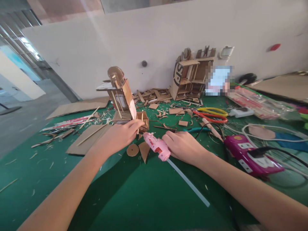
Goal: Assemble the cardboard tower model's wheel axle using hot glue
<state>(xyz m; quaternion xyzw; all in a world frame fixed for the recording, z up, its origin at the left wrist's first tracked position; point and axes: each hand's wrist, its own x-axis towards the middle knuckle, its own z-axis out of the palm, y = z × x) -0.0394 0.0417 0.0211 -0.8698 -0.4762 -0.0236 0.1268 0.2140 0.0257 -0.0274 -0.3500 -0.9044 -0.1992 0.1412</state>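
Observation:
My right hand (pixel 184 146) is closed around a pink hot glue gun (pixel 158 147), its nozzle pointing toward the cardboard pieces at my left fingertips. A long translucent glue stick (pixel 190 184) sticks out of the gun's back end. With its fingers pinched together, my left hand (pixel 125 134) grips a thin wooden stick (pixel 142 114) by a small cardboard box part (pixel 145 121). Just behind that hand stands a cardboard model (pixel 122 96) with stick posts and a rounded top. A cardboard disc (pixel 132 150) and a pointed cardboard scrap (pixel 143 152) lie below my fingers.
Cardboard scraps (pixel 156 95) litter the back of the green table (pixel 144 199). A second cardboard model (pixel 184 78) stands against the wall beside a lit phone (pixel 218 80). Scissors (pixel 211 115), cables and a purple power strip (pixel 251 155) occupy the right; flat cardboard (pixel 89 138) lies left.

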